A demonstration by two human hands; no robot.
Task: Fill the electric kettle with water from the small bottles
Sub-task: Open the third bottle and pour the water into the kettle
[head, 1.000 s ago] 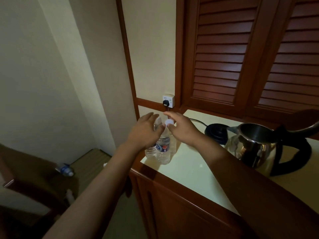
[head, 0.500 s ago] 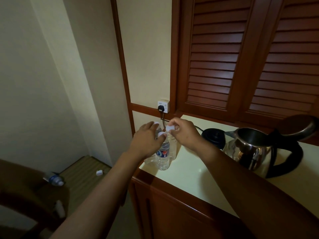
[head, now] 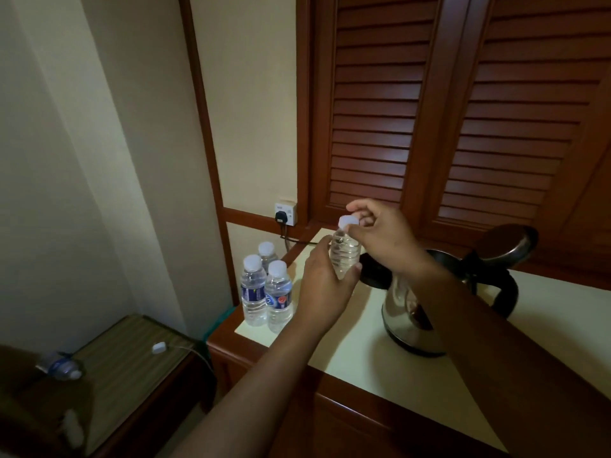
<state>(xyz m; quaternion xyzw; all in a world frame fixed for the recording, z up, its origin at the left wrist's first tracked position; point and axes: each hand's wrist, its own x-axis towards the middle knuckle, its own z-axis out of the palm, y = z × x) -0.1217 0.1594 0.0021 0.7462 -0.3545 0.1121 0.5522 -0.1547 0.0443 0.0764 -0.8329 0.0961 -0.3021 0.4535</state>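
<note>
While labels blur unreadable, left hand (head: 325,292) grip clenched round bottle (head: 345,256), right hand (head: 380,233) pinching its cap (head: 348,222)

The rounded steel kettle (head: 401,312) is mirror-glossy, its handle (head: 506,292) black plastic. Ribbed clear-plastic bottles (head: 266,295) carry smooth white plastic caps (head: 253,262). The cream countertop (head: 380,355) looks smooth, the reddish louvred wooden doors (head: 380,110) varnished.

I see white caps on clear plastic bottles with blue labels (head: 266,294), my shiny steel kettle with black handle (head: 410,312) on the cream countertop (head: 363,352), reddish-brown louvred wooden doors (head: 429,110) far behind.
</note>
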